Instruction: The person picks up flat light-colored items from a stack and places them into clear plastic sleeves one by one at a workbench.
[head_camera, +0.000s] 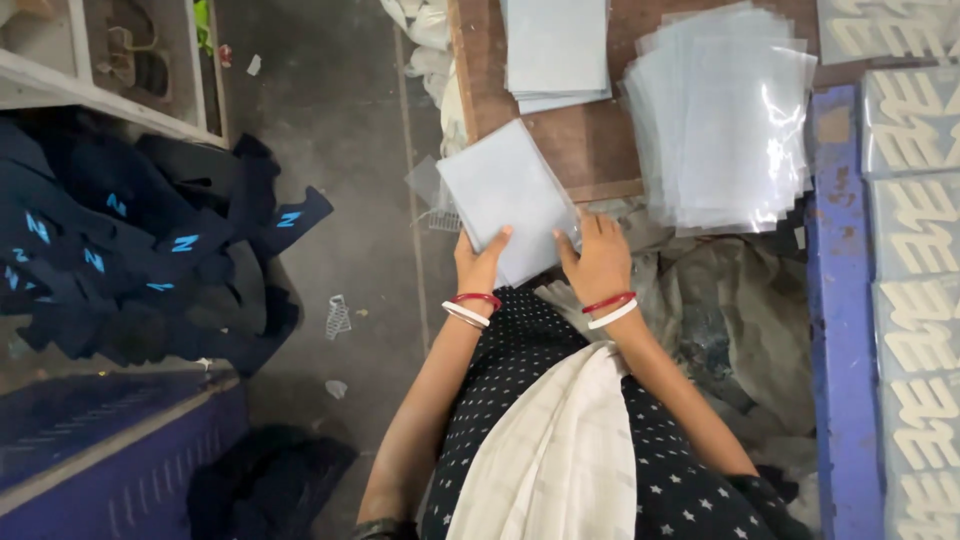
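A sheet stack (510, 195) overhangs the counter (590, 150) edge, held between both hands. Behind it lies another stack (556, 50); to its right, a fanned pile of sleeves (720, 120). Garments (130, 250) lie left, perhaps on a shelf.

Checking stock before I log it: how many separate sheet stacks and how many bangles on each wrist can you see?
Sheet stacks: 3, the held stack, the neat stack, the fanned clear stack
Bangles, left hand: 2
Bangles, right hand: 2
Total: 7
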